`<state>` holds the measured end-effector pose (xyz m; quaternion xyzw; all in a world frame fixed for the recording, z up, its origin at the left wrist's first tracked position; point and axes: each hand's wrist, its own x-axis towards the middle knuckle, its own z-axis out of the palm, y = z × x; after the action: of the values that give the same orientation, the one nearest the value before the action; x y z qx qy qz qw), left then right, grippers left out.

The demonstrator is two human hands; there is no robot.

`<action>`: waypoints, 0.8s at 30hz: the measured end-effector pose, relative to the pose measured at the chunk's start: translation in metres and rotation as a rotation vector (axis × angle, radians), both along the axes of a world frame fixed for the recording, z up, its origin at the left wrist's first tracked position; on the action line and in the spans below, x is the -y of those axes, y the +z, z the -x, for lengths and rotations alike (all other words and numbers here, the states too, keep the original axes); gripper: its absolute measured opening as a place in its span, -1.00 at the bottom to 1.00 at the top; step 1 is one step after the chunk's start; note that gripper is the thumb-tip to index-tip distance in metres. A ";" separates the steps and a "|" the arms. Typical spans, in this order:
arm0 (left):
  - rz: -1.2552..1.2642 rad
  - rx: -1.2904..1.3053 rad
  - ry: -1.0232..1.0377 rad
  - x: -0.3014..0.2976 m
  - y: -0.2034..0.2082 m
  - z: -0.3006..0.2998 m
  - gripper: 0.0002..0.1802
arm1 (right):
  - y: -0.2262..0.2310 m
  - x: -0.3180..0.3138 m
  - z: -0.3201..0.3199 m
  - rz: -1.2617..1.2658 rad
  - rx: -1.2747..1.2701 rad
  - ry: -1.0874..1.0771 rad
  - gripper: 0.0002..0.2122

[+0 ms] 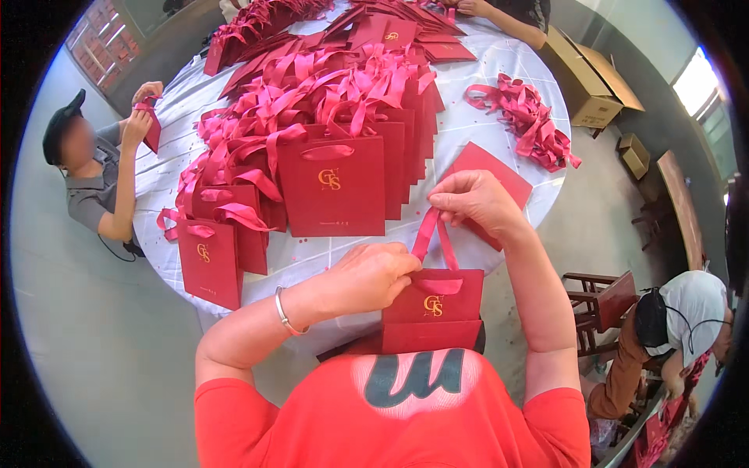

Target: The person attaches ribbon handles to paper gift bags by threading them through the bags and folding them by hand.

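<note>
At the table (296, 262), the nearer left hand (373, 274) curls at the upper-left corner of the red bag (409, 308), its hold unclear; rightward, above the bag, the right hand (474, 200) pinches closed the upright pink ribbon loop (425, 235).

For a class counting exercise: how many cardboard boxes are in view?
2: a large box at upper right, past the table, and a small box just below the large one. Others may be hidden.
</note>
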<state>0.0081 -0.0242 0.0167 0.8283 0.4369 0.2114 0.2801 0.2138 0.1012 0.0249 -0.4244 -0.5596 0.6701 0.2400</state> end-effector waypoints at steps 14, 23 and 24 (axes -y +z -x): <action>0.035 -0.199 0.097 0.004 0.021 -0.031 -0.58 | -0.018 0.000 0.017 -0.182 0.169 -0.032 -0.87; 0.063 -0.174 0.112 -0.001 0.007 -0.044 -0.63 | -0.018 0.000 0.028 -0.274 0.305 -0.044 -0.86; 0.063 -0.173 0.110 -0.002 0.006 -0.043 -0.63 | -0.018 0.000 0.030 -0.301 0.335 -0.058 -0.85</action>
<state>0.0516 -0.0217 0.0232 0.8090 0.5106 0.1403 0.2554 0.1837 0.1014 0.0074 -0.5050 -0.6729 0.4923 0.2233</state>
